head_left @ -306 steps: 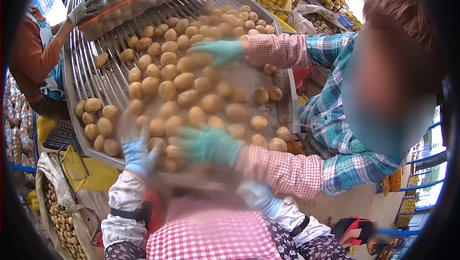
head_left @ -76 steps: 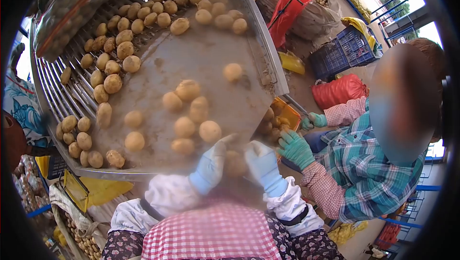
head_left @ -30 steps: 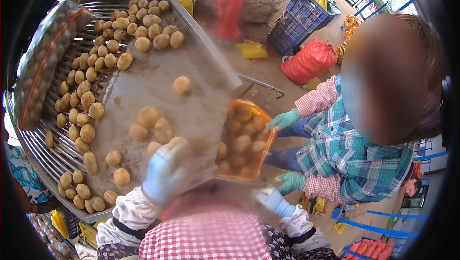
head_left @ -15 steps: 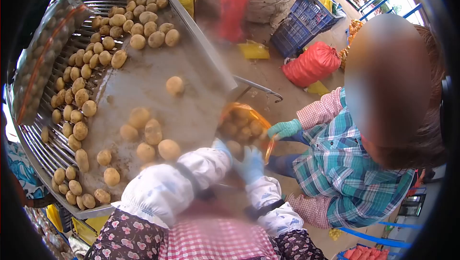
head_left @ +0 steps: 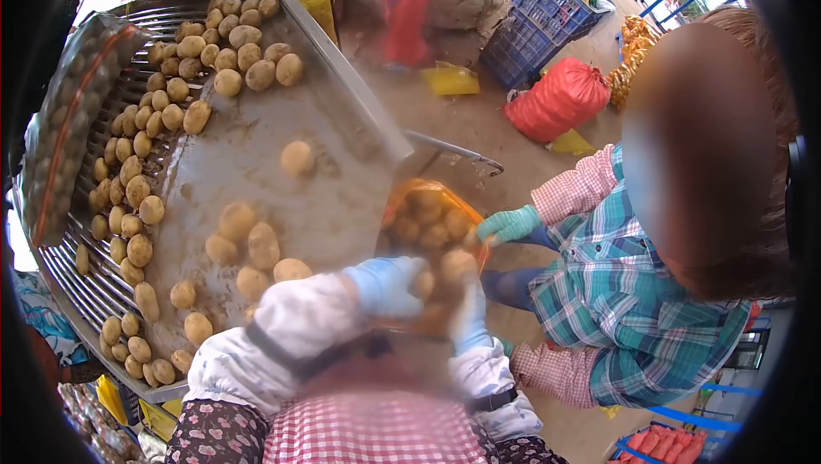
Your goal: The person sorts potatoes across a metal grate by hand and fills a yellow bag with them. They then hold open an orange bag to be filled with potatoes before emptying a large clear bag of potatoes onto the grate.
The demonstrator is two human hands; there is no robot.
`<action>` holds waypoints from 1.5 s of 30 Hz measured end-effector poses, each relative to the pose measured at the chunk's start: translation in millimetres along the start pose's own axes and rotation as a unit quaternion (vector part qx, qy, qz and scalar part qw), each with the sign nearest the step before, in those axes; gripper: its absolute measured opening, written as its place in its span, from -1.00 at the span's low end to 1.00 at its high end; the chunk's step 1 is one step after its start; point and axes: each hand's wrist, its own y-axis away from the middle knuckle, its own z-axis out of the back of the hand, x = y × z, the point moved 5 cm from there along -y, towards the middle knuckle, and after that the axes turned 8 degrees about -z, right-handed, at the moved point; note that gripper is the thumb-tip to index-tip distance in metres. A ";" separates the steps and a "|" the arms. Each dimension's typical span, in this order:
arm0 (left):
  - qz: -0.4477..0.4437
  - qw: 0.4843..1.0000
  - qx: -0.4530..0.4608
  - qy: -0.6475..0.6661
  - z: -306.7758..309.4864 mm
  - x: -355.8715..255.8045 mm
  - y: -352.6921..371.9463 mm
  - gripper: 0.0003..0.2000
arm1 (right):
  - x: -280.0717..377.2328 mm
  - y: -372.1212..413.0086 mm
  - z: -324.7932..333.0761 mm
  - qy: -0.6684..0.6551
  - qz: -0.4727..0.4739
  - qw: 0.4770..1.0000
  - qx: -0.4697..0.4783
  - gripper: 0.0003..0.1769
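Observation:
My left hand [head_left: 385, 287], in a light blue glove, is closed around a potato [head_left: 423, 283] over the near side of the orange basket [head_left: 440, 186]. My right hand [head_left: 470, 320], gloved alike and blurred by motion, has a potato [head_left: 459, 266] at its fingertips. Below both hands, several potatoes [head_left: 416, 226] lie in the basket. At the basket's right rim is a co-worker's hand [head_left: 508, 224] in a green glove. The metal sorting table [head_left: 342, 199] stands to the left, with loose potatoes [head_left: 263, 246] on its flat part.
More potatoes [head_left: 141, 250] lie along the table's slatted side, beside a filled mesh bag [head_left: 73, 122]. A metal hook bar [head_left: 457, 152] sticks out past the table corner. Behind are a red sack [head_left: 560, 100] and blue crates [head_left: 539, 28]. The co-worker [head_left: 616, 293] stands close on the right.
My hands have come up from the basket's near edge, now with potatoes at the fingers. My left hand has shifted left and down. The view has shifted slightly.

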 end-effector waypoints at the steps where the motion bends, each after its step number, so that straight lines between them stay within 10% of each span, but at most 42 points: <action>1: -0.041 0.990 -0.079 0.106 12.1 4.0 18.8 -0.44 | 15.9 13.6 -21.6 -0.083 0.016 0.996 0.041 -0.48; 4: -0.038 0.922 -0.247 0.296 68.5 -1.8 103.5 -0.38 | 20.5 12.1 -111.5 0.090 0.075 0.976 0.184 -0.46; 7: 0.117 0.874 -0.445 -0.157 118.0 54.1 204.4 -0.37 | 42.1 42.4 -178.6 0.192 0.151 0.943 0.227 -0.42; 10: 0.267 0.642 -0.507 -0.510 115.9 89.1 294.1 -0.29 | 50.7 -13.4 -117.2 0.531 0.337 0.777 0.012 -0.37; 12: 0.260 0.666 -0.520 -0.467 98.5 82.0 293.9 -0.25 | 64.6 -26.3 -95.5 0.647 0.114 0.744 -0.125 -0.26; 16: 0.253 0.722 -0.514 -0.388 56.1 95.8 265.7 -0.21 | -12.3 -99.4 -53.9 0.730 0.261 0.569 -0.273 -0.37; 22: 0.167 0.783 -0.498 -0.333 32.9 87.4 216.1 -0.14 | -37.2 -90.4 -52.3 0.719 0.281 0.608 -0.185 -0.31; 26: 0.041 0.896 -0.294 -0.329 38.8 51.2 147.5 -0.16 | -38.7 -99.6 -44.6 0.724 0.306 0.597 -0.159 -0.15; 29: 0.055 0.895 -0.245 -0.369 33.6 71.8 107.7 -0.18 | -42.4 -116.0 -41.7 0.716 0.305 0.610 -0.149 -0.20; 32: 0.006 0.774 -0.299 -0.559 56.2 67.4 85.9 -0.21 | -42.1 -98.7 -37.1 0.678 0.299 0.659 -0.130 -0.16; 37: -0.078 0.802 -0.253 -0.536 88.0 77.5 22.6 -0.26 | -34.1 -90.0 -56.0 0.707 0.249 0.652 -0.113 -0.34; 40: 0.022 0.827 -0.157 -0.540 111.0 53.2 8.4 -0.21 | -23.4 -97.7 -65.1 0.714 0.223 0.658 -0.088 -0.43; 45: 0.077 0.824 -0.316 -0.464 133.1 69.7 21.5 -0.06 | -16.7 -83.0 -54.8 0.713 0.275 0.640 -0.077 -0.42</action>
